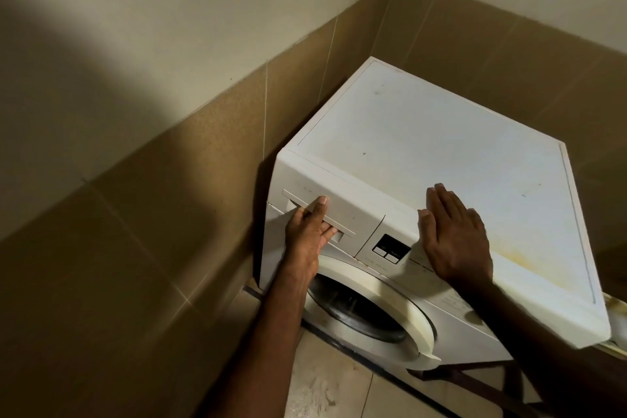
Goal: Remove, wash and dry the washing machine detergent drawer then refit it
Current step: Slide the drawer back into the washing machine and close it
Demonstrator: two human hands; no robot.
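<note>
A white front-loading washing machine [441,146] stands in a tiled corner. Its detergent drawer [353,214] sits flush in the top left of the front panel. My left hand [307,234] has its fingers hooked into the drawer's recessed handle, thumb lying on the drawer face above. My right hand [451,237] lies flat, fingers together, on the front edge of the machine's top, above the control panel.
The round door [400,302] below the drawer is closed. A dark display with buttons [390,249] sits right of the drawer. Tan tiled walls close in on the left and behind. Pale floor tiles [325,380] show below the machine.
</note>
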